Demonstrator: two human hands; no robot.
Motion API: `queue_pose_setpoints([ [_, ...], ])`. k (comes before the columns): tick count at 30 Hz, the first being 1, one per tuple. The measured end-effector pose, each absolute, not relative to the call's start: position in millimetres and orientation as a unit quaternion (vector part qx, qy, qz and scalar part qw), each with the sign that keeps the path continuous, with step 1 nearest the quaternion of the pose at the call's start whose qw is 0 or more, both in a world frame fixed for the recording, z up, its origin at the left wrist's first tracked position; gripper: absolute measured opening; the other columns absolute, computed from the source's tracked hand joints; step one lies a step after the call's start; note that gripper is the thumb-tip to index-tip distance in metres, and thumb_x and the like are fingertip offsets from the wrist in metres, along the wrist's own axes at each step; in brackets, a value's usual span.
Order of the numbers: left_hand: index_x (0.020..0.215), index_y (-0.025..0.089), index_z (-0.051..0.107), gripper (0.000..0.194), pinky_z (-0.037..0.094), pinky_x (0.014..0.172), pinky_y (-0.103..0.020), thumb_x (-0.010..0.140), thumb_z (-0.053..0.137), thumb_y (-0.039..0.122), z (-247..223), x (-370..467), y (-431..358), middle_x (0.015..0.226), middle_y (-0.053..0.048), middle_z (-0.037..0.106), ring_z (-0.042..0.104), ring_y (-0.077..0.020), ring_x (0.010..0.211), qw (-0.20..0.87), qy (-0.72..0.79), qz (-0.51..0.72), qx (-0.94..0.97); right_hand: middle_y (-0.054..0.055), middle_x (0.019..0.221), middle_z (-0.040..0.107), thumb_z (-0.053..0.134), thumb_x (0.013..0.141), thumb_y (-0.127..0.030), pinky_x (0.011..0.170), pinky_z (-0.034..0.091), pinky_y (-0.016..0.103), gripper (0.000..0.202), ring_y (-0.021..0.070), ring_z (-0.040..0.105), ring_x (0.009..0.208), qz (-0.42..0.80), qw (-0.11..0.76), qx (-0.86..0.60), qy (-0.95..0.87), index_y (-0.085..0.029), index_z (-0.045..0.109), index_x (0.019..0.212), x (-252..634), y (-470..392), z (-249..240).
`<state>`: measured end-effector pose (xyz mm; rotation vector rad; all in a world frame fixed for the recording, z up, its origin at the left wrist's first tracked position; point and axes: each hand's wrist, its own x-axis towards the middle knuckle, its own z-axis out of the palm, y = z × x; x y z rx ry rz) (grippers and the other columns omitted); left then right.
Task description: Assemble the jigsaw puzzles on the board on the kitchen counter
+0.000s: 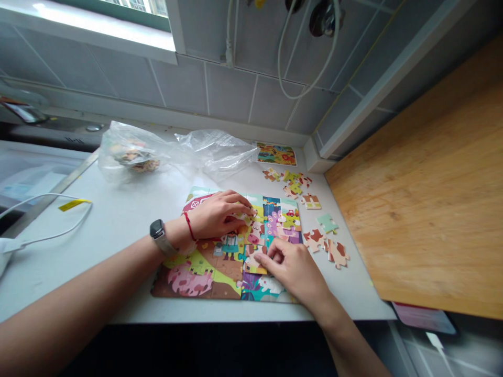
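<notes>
A colourful farm jigsaw puzzle (pixel 188 280) lies partly assembled on the white counter, with other bright pieces beneath its right part. My left hand (pixel 220 212) rests over its upper middle, fingers and thumb closed around a puzzle piece (pixel 247 215) that they partly cover. Just below, a piece with a cow's face (pixel 256 233) lies flat. My right hand (pixel 293 264) has its thumb and curled index finger on the edge of a cream and green puzzle piece (pixel 254 261). A red string and a grey watch (pixel 157 230) are on my left wrist.
Loose puzzle pieces (pixel 314 240) lie to the right, with more (pixel 293 180) behind. A small picture card (pixel 277 154) and clear plastic bags (pixel 133 152) are at the back. A wooden panel (pixel 424 199) borders the right side; a white cable (pixel 58 235) lies left.
</notes>
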<state>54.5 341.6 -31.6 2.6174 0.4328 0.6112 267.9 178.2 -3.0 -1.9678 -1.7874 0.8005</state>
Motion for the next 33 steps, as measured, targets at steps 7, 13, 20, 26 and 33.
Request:
queue_pose_setpoints([
  [7,0.122,0.026,0.075,0.024,0.056,0.098,-0.042,0.099,0.068,0.027,-33,54,342,0.123,-0.009,0.074,0.068,-0.0246,0.111,0.21,0.151,0.232,0.938,-0.002,0.063,0.069,0.074,0.093,-0.048,0.059,0.041,0.027,0.033,0.0171,0.066,0.058,0.264,0.164,-0.7,-0.642,-0.024,0.067,0.071,265,179,-4],
  [13,0.123,0.025,0.074,0.024,0.055,0.099,-0.042,0.1,0.068,0.028,-33,54,342,0.124,-0.009,0.073,0.068,-0.0248,0.112,0.207,0.154,0.226,0.939,-0.001,0.064,0.069,0.074,0.092,-0.047,0.058,0.039,0.027,0.033,0.0168,0.064,0.06,0.289,0.155,-0.703,-0.631,-0.023,0.068,0.071,265,179,0],
  [20,0.124,0.026,0.075,0.026,0.056,0.098,-0.04,0.1,0.068,0.029,-34,54,342,0.122,-0.009,0.074,0.068,-0.0248,0.11,0.204,0.151,0.23,0.94,-0.002,0.067,0.07,0.077,0.091,-0.046,0.056,0.037,0.025,0.034,0.0139,0.062,0.062,0.384,0.119,-0.655,-0.64,-0.02,0.067,0.07,292,176,17],
  [26,0.125,0.028,0.074,0.027,0.056,0.096,-0.039,0.1,0.068,0.03,-34,55,343,0.123,-0.008,0.074,0.068,-0.0244,0.109,0.211,0.15,0.23,0.938,0.003,0.087,0.076,0.069,0.094,-0.045,0.066,0.049,0.029,0.025,0.0195,0.069,0.075,0.259,0.136,-0.713,-0.637,-0.023,0.072,0.083,354,171,33],
  [33,0.127,0.028,0.073,0.027,0.056,0.096,-0.04,0.102,0.064,0.032,-34,54,344,0.125,-0.009,0.073,0.068,-0.0244,0.111,0.208,0.146,0.222,0.941,0.012,0.136,0.068,0.063,0.094,-0.029,0.106,0.054,0.046,0.036,0.0305,0.066,0.126,0.128,0.11,-0.715,-0.678,-0.023,0.071,0.129,393,162,15],
])
